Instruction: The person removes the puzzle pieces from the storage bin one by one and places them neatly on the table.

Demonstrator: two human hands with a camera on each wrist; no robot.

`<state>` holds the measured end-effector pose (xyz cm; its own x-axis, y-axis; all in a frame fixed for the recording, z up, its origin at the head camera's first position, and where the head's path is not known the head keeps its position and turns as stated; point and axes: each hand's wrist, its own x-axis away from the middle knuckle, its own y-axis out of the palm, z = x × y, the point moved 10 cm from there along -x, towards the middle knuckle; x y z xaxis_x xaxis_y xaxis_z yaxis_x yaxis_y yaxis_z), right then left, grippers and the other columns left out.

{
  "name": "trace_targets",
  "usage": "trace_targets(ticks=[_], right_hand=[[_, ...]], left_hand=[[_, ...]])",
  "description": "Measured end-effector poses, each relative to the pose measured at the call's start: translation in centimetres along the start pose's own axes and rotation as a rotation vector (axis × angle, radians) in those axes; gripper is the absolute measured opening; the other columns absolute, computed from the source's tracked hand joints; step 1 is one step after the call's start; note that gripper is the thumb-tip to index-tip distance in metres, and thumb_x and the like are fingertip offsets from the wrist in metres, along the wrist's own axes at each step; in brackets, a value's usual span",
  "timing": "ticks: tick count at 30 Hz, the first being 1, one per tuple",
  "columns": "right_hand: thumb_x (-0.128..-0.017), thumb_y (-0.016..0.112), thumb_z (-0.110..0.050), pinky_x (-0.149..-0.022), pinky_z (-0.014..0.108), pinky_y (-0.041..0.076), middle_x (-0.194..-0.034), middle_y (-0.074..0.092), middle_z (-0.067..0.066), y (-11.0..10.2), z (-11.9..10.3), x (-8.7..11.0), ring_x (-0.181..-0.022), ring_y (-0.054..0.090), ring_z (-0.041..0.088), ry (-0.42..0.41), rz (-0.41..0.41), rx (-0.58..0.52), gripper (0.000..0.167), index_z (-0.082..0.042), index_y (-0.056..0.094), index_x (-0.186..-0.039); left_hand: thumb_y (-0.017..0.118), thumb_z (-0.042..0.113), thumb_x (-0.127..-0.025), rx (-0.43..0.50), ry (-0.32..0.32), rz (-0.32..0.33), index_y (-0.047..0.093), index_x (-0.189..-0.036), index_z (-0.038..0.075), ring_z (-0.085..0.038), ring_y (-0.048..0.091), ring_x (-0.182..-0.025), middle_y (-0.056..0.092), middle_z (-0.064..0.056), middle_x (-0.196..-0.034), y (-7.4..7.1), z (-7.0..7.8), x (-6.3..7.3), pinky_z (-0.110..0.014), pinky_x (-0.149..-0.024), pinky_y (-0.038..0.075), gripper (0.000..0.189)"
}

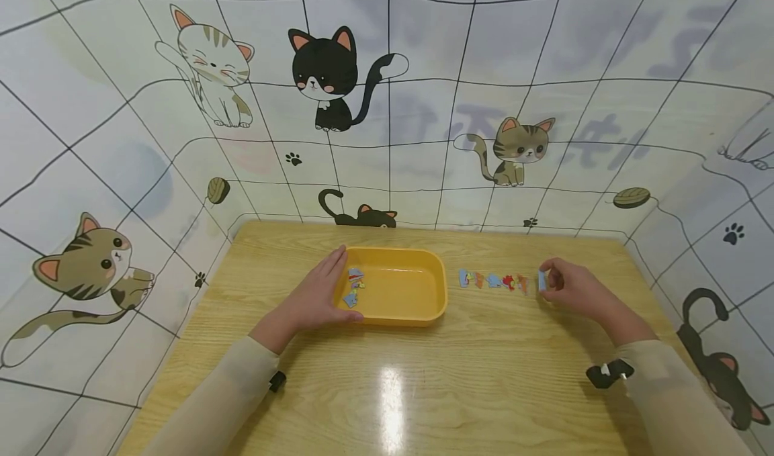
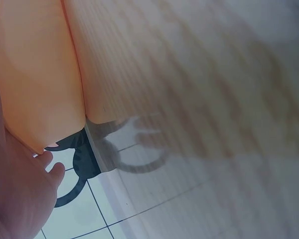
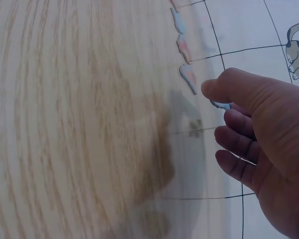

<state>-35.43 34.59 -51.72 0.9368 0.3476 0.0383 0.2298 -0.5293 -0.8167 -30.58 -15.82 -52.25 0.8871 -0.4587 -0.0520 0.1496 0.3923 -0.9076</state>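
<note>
At the left end of the yellow tray (image 1: 396,318) my left hand (image 1: 314,291) holds the rim, thumb along the front side and fingers reaching toward the far corner. Small cutout pieces (image 1: 351,299), blue, red and yellow, lie inside that end. My right hand (image 1: 571,287) pinches a light-blue flat piece (image 1: 541,281) between thumb and fingers, at the right of a row. The row, left to right, has a blue piece (image 1: 463,278), an orange one (image 1: 479,280), a blue one (image 1: 494,281), a red one (image 1: 508,282) and an orange-brown one (image 1: 523,284).
A light wooden table (image 1: 459,389) carries everything. Behind it and along both sides stand white grid-patterned walls (image 1: 417,107) printed with cartoon cats. Dark wrist devices (image 1: 609,374) sit at the sleeves.
</note>
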Motion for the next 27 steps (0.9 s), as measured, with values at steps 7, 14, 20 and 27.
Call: trace_targets(ticks=[7, 14, 20, 27], right_hand=[[-0.093, 0.088, -0.009, -0.070, 0.029, 0.050, -0.094, 0.063, 0.005, 0.8, 1.0, -0.4, -0.083, 0.056, 0.016, -0.007, -0.014, -0.012, 0.049, 0.008, 0.062, -0.130], [-0.095, 0.087, -0.009, -0.072, 0.028, 0.050, -0.093, 0.064, 0.004, 1.4, 1.7, -0.9, -0.083, 0.057, 0.015, 0.000, -0.042, -0.055, 0.047, 0.009, 0.062, -0.130], [-0.098, 0.085, -0.012, -0.072, 0.028, 0.050, -0.096, 0.064, 0.004, 1.7, 2.0, -1.1, -0.084, 0.058, 0.015, 0.021, -0.086, -0.103, 0.046, 0.007, 0.063, -0.134], [-0.099, 0.084, -0.011, -0.070, 0.028, 0.049, -0.096, 0.064, 0.006, 1.8, 2.4, -1.1, -0.081, 0.057, 0.014, 0.013, -0.094, -0.151, 0.046, 0.009, 0.063, -0.135]], left_hand=[[0.074, 0.093, -0.078, 0.005, -0.002, 0.002, 0.009, -0.177, 0.001, -0.034, 0.010, -0.171, 0.004, -0.013, -0.186, 0.2, -0.3, 0.0, -0.057, -0.134, 0.020, 0.150], [0.070, 0.096, -0.077, 0.006, 0.002, 0.002, 0.010, -0.177, 0.001, -0.034, 0.010, -0.171, 0.003, -0.012, -0.186, 0.3, -0.4, 0.0, -0.057, -0.134, 0.020, 0.151], [0.066, 0.101, -0.075, 0.008, -0.006, -0.003, 0.008, -0.177, 0.002, -0.033, 0.009, -0.171, 0.000, -0.009, -0.187, 0.3, -0.4, 0.0, -0.056, -0.135, 0.020, 0.153], [0.074, 0.093, -0.078, 0.012, -0.002, 0.001, 0.009, -0.177, 0.001, -0.034, 0.010, -0.170, 0.003, -0.012, -0.186, 0.2, -0.3, 0.0, -0.056, -0.134, 0.020, 0.150]])
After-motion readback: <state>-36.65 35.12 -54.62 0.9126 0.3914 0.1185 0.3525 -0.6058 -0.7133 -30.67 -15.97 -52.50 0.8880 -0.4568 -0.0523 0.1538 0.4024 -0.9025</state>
